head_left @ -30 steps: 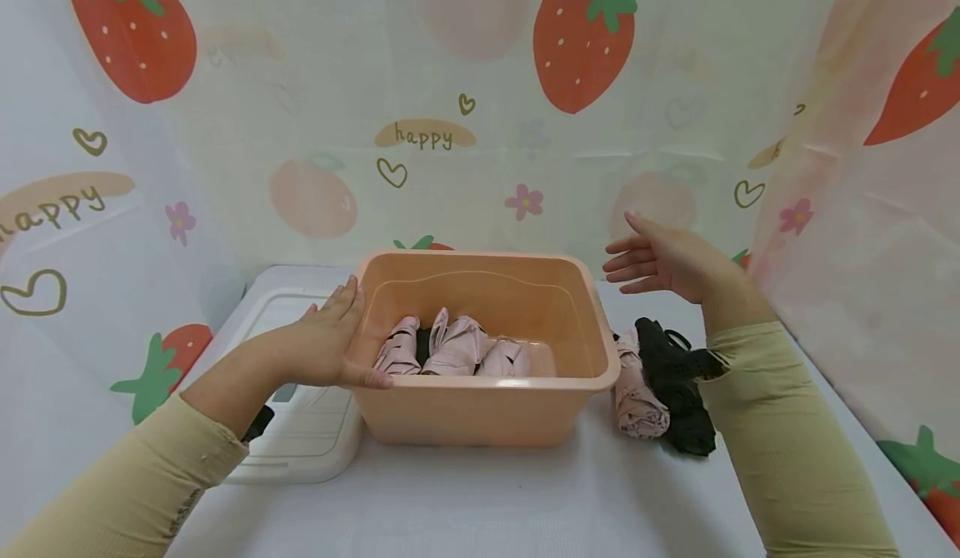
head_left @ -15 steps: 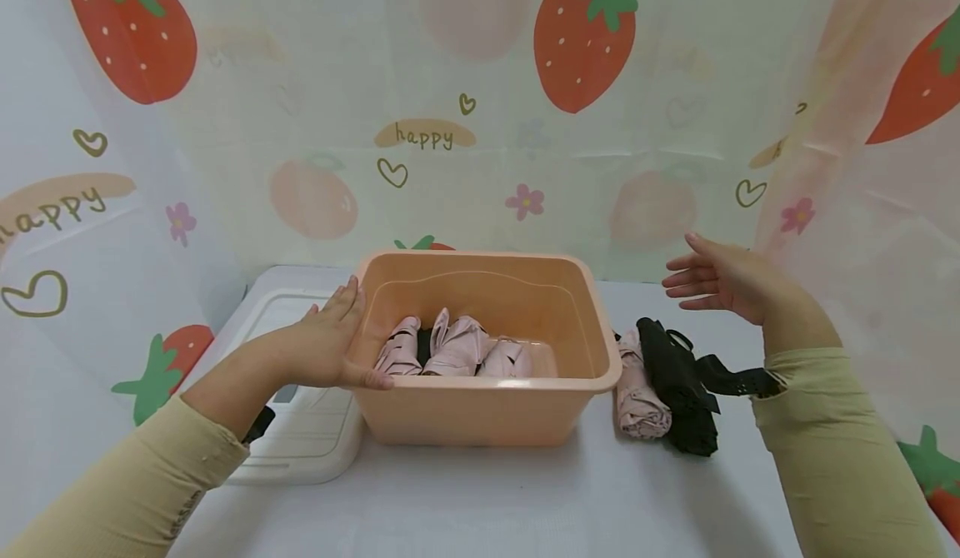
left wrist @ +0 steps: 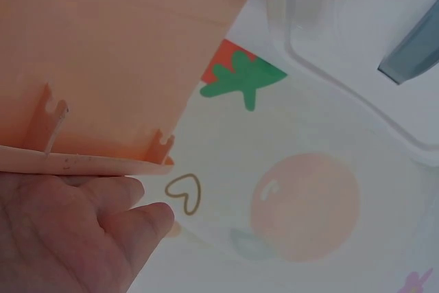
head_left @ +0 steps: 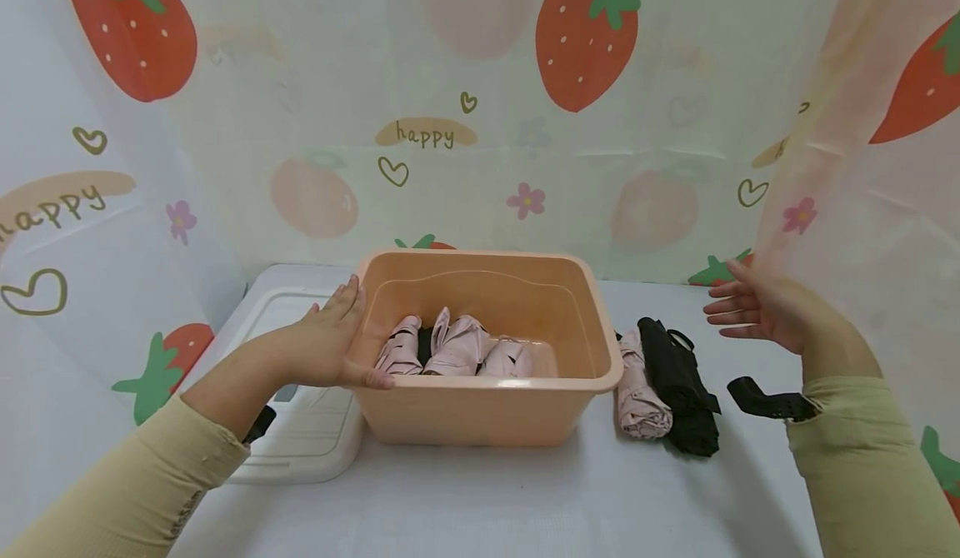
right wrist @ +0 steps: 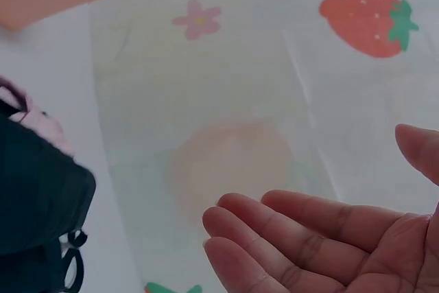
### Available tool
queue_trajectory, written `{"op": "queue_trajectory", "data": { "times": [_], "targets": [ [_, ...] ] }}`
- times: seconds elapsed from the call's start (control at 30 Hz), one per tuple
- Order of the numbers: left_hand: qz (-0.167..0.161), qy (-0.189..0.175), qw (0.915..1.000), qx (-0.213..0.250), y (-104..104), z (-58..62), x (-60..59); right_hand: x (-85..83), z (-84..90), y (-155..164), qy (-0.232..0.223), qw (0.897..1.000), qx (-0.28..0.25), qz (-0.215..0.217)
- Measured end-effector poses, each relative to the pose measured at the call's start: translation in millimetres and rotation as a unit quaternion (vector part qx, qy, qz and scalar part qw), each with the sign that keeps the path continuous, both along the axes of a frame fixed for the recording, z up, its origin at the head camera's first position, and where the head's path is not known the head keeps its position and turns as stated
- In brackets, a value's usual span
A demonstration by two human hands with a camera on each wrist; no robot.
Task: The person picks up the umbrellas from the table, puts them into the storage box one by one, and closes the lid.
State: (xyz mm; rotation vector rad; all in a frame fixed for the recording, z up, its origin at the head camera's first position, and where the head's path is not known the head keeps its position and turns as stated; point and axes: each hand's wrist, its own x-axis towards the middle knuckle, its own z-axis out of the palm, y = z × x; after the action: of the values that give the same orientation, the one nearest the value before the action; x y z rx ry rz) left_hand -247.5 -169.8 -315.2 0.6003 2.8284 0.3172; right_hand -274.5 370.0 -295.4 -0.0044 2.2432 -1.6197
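Note:
An orange plastic storage bin (head_left: 472, 416) stands mid-table with several pink rolled cloth bundles (head_left: 457, 346) and a bit of black inside. My left hand (head_left: 322, 346) rests against its left rim, fingers straight, thumb along the front corner. In the left wrist view, fingers (left wrist: 113, 193) lie right at the rim. My right hand (head_left: 780, 316) is in the air at the right, holding nothing, palm turned toward the bin and fingers loosely extended. Below and left of it, a pink roll (head_left: 643, 391) and a black roll (head_left: 678, 391) with a thin cord loop lie side by side.
A white lid (head_left: 307, 450) lies left of the bin, partly behind the left forearm. A black strap (head_left: 768, 400) sticks out from the right sleeve cuff. A strawberry-print sheet (head_left: 480, 183) encloses the table (head_left: 495, 508) at the back and sides.
My right hand has moved right and slightly down, away from the bin and past the two rolls. The left hand, bin and rolls have stayed put.

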Motion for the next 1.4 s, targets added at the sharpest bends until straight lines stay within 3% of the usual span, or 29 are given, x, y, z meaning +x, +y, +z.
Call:
{"op": "queue_trajectory", "data": {
  "times": [0.33,0.77,1.07,1.4],
  "targets": [
    [0.000,0.001,1.0000,0.001,-1,0.9,0.4,3.1,-29.3,6,-0.031,0.999,-0.007,-0.007],
    [-0.006,0.001,1.0000,0.006,0,2.1,1.8,2.7,-65.6,-10,-0.070,0.997,0.036,-0.024],
    [-0.008,-0.002,0.9999,0.009,-1,2.8,2.0,6.5,-90.1,-20,-0.083,0.990,0.107,-0.047],
    [-0.007,-0.003,0.9999,0.014,-1,2.8,2.2,7.4,-98.5,-39,-0.055,0.979,0.189,-0.051]
  ]
}}
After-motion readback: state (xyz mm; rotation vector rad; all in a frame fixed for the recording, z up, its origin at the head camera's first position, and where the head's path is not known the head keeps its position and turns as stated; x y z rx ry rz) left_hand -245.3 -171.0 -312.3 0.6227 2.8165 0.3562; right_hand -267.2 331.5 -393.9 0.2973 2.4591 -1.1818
